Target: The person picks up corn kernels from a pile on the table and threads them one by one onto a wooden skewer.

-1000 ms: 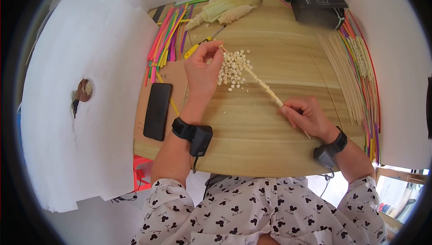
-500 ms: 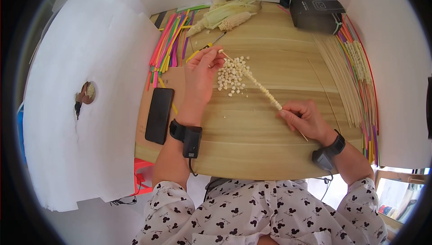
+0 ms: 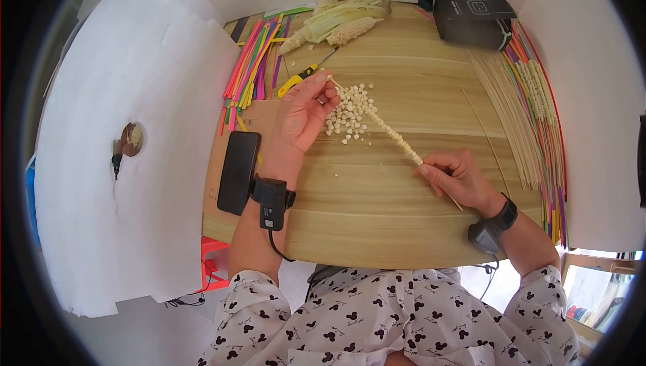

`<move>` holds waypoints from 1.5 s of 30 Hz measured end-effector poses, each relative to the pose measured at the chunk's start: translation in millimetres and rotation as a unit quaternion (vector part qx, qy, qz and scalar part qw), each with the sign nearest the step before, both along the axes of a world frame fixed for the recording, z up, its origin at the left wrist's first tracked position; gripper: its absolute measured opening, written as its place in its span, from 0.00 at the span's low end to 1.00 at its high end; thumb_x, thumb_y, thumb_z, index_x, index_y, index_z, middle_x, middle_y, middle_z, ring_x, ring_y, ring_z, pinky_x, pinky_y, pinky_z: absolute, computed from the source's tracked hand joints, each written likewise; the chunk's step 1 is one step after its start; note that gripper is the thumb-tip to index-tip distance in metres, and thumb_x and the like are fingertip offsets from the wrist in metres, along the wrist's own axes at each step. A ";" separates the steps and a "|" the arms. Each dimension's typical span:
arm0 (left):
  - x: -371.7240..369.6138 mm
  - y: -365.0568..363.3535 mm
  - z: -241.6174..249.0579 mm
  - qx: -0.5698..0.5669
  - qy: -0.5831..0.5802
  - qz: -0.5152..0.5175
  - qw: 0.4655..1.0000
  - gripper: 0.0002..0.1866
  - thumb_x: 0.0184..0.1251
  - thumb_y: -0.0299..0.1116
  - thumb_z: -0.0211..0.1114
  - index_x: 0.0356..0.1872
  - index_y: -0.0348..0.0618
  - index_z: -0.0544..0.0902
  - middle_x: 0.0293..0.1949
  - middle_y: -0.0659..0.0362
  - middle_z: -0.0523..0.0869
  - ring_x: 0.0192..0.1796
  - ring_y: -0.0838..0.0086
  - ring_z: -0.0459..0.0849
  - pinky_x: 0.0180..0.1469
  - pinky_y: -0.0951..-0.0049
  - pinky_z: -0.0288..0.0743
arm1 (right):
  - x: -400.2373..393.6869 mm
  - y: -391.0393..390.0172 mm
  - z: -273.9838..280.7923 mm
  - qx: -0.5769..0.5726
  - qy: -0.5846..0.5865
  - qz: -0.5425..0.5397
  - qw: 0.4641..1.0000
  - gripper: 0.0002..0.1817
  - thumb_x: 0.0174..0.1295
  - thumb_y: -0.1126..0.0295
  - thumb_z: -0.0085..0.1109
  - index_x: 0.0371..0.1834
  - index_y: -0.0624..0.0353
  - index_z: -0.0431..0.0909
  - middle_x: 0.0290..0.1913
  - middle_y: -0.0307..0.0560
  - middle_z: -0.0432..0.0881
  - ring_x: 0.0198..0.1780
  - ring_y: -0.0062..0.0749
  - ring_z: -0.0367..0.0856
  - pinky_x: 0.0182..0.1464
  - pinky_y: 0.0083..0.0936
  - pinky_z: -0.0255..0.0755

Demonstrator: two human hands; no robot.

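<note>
A thin wooden skewer (image 3: 392,133) threaded with a row of pale corn kernels slants between my hands. Its bare lower end pokes out below my right hand (image 3: 455,176), whose fingers are pinched round it under the kernels. At the upper tip, my left hand (image 3: 306,107) is closed, thumb and finger pinching a kernel at the stick's end. Loose kernels (image 3: 345,120) lie in a pile just right of my left hand, partly under the skewer.
A yellow-black screwdriver (image 3: 298,81), corn cobs with husks (image 3: 353,31) and colourful strips (image 3: 252,63) lie at the back left. A phone (image 3: 238,172) rests left of my forearm. Bare skewers (image 3: 506,114), kernel-covered sticks (image 3: 536,93) and a black box (image 3: 474,19) are at right.
My left hand has turned at the skewer's tip, with its wrist and wristband shifted left, so more of the screwdriver shows. My right hand has hardly moved.
</note>
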State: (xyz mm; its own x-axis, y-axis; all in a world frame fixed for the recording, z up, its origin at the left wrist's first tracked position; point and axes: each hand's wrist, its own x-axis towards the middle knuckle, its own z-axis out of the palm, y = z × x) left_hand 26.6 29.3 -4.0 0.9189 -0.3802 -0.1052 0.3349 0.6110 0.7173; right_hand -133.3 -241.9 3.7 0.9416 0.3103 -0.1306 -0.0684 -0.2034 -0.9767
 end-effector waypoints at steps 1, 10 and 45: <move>-0.2 -0.1 0.9 0.004 0.004 0.001 1.000 0.09 0.67 0.29 0.68 0.44 0.36 0.84 0.35 0.60 0.85 0.36 0.78 0.82 0.43 0.74 0.80 | -0.1 0.1 -0.1 0.000 0.000 -0.001 1.000 0.11 0.72 0.68 0.56 0.34 0.63 0.80 0.16 0.31 0.70 0.19 0.09 0.64 0.21 0.15 0.56; -4.6 -3.8 6.3 0.022 0.008 -0.013 1.000 0.07 0.65 0.26 0.68 0.42 0.34 0.84 0.35 0.59 0.84 0.36 0.76 0.81 0.41 0.74 0.79 | -1.0 -0.3 -0.4 -0.009 -0.001 -0.003 1.000 0.11 0.72 0.67 0.56 0.34 0.62 0.80 0.16 0.30 0.70 0.19 0.09 0.64 0.21 0.15 0.56; -22.3 -17.9 1.6 0.463 -0.335 0.000 0.821 0.09 0.61 0.24 0.66 0.43 0.39 0.85 0.37 0.65 0.82 0.37 0.80 0.77 0.41 0.79 0.70 | 1.4 0.2 -8.0 0.018 -0.016 -0.057 0.998 0.12 0.73 0.66 0.55 0.35 0.63 0.80 0.16 0.29 0.71 0.19 0.08 0.65 0.22 0.14 0.55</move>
